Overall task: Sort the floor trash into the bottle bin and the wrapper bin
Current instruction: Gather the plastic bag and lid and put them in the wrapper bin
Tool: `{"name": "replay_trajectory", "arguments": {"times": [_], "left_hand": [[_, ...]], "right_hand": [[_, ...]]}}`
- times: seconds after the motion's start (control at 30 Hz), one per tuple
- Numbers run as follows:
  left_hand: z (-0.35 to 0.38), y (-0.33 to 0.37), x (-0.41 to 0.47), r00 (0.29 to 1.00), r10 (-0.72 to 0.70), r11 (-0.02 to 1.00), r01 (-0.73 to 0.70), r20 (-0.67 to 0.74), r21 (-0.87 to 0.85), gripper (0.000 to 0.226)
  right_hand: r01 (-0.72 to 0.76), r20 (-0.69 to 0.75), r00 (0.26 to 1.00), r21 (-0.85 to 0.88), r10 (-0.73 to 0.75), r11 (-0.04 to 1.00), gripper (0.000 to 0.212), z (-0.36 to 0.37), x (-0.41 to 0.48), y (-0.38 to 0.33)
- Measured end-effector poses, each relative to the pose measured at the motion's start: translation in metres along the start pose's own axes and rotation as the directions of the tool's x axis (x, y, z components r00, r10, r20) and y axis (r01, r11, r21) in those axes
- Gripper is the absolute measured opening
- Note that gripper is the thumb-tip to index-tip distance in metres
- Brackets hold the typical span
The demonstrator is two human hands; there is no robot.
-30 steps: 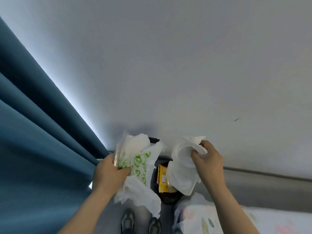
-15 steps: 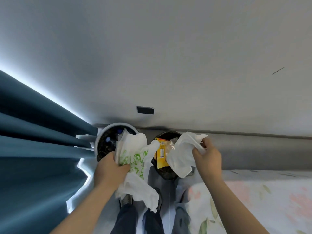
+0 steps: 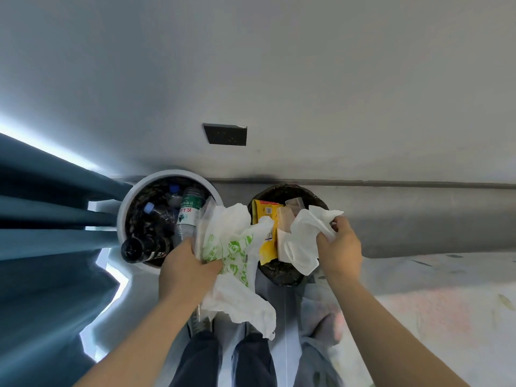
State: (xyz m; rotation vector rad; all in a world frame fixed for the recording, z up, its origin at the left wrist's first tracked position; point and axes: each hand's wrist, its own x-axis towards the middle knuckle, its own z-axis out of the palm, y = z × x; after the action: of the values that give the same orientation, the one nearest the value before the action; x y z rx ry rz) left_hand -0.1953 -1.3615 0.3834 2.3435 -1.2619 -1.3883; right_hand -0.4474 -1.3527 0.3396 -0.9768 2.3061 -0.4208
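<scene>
Two bins stand against the wall below me. The white-rimmed bottle bin [image 3: 120, 219] on the left holds several plastic bottles and a dark glass bottle. To its right, the black wrapper bin [image 3: 282, 276] holds a yellow packet [image 3: 265, 216] and other wrappers. My left hand [image 3: 185, 268] grips a white plastic bag with green print [image 3: 233, 252], which hangs between the two bins. My right hand [image 3: 339, 247] holds a crumpled white wrapper [image 3: 303, 241] right over the wrapper bin's opening.
Blue curtains [image 3: 42, 247] hang on the left next to the bottle bin. A dark wall plate [image 3: 225, 134] sits above the bins. A floral bedspread [image 3: 432, 308] lies to the right. My shoes and trouser legs [image 3: 223, 356] are below the bins.
My view has tilted down, so both bins are in full sight and larger. Both hands still hold their items, the right one with the white wrapper over the wrapper bin.
</scene>
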Motion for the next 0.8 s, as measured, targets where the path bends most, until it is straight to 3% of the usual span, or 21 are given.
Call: {"name": "replay_trajectory", "arguments": {"times": [0.2, 0.53, 0.8], "left_hand": [[0.03, -0.014, 0.031, 1.0, -0.007, 1.0, 0.007, 0.003, 0.003, 0.022], [0.053, -0.009, 0.067, 1.0, 0.01, 1.0, -0.011, 0.005, 0.02, 0.018], [0.066, -0.007, 0.087, 0.999, 0.036, 0.999, -0.036, 0.008, 0.019, 0.022]], "right_hand": [[0.034, 0.007, 0.999, 0.015, -0.034, 0.999, 0.036, 0.039, 0.024, 0.021], [0.037, 0.154, 0.988, -0.219, -0.003, 0.975, 0.022, 0.085, 0.044, 0.057], [0.019, 0.343, 0.93, -0.405, 0.132, 0.914, 0.049, 0.127, 0.057, 0.065]]}}
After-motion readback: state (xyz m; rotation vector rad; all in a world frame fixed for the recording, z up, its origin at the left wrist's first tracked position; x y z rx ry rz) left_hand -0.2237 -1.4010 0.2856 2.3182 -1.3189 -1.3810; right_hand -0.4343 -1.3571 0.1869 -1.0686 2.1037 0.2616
